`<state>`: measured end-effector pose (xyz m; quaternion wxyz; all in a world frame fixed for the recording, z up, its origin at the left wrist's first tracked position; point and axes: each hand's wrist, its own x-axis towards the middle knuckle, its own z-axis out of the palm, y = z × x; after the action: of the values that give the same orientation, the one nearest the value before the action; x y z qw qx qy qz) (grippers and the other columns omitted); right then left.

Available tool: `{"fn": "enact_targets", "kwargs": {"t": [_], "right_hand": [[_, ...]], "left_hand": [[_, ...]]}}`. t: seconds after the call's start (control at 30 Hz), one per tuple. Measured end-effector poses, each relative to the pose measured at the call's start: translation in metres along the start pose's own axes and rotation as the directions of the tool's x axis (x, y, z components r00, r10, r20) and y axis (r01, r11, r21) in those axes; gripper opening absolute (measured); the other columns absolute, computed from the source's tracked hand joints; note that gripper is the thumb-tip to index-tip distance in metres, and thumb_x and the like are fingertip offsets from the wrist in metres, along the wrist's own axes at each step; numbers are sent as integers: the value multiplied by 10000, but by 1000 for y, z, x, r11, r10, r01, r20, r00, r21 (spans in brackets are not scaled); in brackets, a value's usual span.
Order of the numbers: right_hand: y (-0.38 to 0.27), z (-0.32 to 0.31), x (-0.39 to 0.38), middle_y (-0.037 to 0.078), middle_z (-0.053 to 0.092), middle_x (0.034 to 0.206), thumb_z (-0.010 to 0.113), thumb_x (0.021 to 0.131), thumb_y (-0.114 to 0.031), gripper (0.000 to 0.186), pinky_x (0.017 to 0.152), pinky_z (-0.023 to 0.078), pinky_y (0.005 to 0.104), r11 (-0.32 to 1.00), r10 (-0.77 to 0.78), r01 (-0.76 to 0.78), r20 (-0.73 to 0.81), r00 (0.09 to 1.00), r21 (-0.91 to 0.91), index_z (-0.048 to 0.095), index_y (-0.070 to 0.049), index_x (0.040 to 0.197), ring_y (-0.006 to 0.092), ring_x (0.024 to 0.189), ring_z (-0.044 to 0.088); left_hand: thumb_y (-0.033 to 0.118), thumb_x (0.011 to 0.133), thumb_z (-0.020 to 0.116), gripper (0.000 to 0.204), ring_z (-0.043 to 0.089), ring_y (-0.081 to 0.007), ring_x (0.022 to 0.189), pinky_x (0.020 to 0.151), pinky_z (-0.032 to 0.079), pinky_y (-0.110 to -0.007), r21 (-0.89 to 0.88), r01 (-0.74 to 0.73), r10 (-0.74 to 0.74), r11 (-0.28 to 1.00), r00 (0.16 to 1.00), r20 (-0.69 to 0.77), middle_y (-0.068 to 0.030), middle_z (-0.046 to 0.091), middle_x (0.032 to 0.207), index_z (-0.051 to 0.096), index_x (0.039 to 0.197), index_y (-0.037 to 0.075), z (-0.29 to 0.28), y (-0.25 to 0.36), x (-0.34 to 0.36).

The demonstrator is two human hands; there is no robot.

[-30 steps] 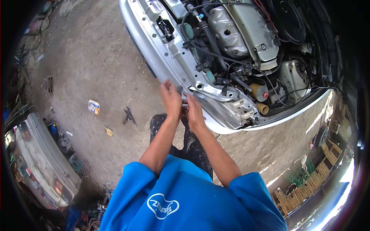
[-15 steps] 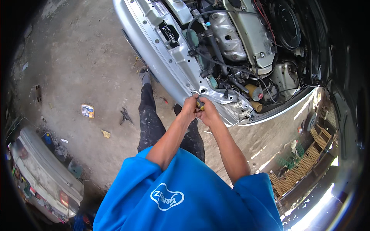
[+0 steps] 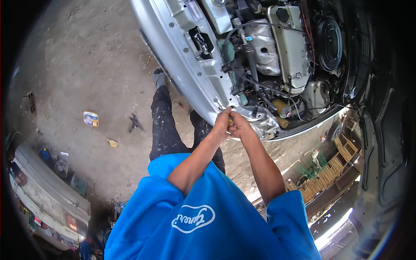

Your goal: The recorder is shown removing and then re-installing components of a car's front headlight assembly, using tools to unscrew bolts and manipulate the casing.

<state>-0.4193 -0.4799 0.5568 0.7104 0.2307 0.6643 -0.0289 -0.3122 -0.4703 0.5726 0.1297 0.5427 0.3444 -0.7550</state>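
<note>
Person's two bare hands at a car front, seen from above. Just right of centre in the frame, the left hand (image 3: 223,121) and the right hand (image 3: 239,125) meet at the edge of a silver car front (image 3: 182,65). Both are closed around one small handle (image 3: 231,121), of which only a yellowish patch shows between the fingers; the rest is covered, and whether its far end touches the metal cannot be told. The open engine bay, upper right, is cut by the top edge; it shows one pale engine cover (image 3: 288,52), one round black housing (image 3: 329,43) and two tan cylinders (image 3: 282,107), the lower partly obscured. The raised hood (image 3: 385,130) darkens into the right rim. One shoe (image 3: 159,79) is visible, left of the car; the other foot is hidden. On the ground (image 3: 99,69), left of centre, lie one rectangular package (image 3: 91,118), one dark tool (image 3: 135,123) of unclear kind and one yellowish scrap (image 3: 112,143). Lower left, a pale car body (image 3: 52,190) with two lamps runs into the dark rim.
</note>
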Motion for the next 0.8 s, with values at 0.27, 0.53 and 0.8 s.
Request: {"fn": "enact_targets", "kwargs": {"t": [0.27,0.53,0.8], "right_hand": [[2,-21,0,2,495,663,526,938,-327,287,318,259,154,903,111,-153,127,986,401,576,-45,928,39,415,372],[10,-27,21,-21,470,574,458,959,-262,335,369,364,185,952,-46,-28,234,971,305,610,34,1000,45,396,384],[64,-31,39,70,592,801,492,942,-232,286,705,501,287,712,-367,-67,452,813,699,546,16,1074,161,748,568]], "left_hand": [[306,914,572,656,539,-150,562,441,435,-308,-68,-233,234,970,972,2,-89,574,852,271,1416,11,-1,-16,-10],[215,876,628,807,509,-105,590,532,460,-230,109,-568,579,816,805,-132,-40,542,772,128,1460,-30,21,-41,8],[319,789,655,846,585,-347,1082,921,467,-392,623,-456,632,636,770,-82,-273,508,1269,231,1452,6,4,-30,-18]]}}
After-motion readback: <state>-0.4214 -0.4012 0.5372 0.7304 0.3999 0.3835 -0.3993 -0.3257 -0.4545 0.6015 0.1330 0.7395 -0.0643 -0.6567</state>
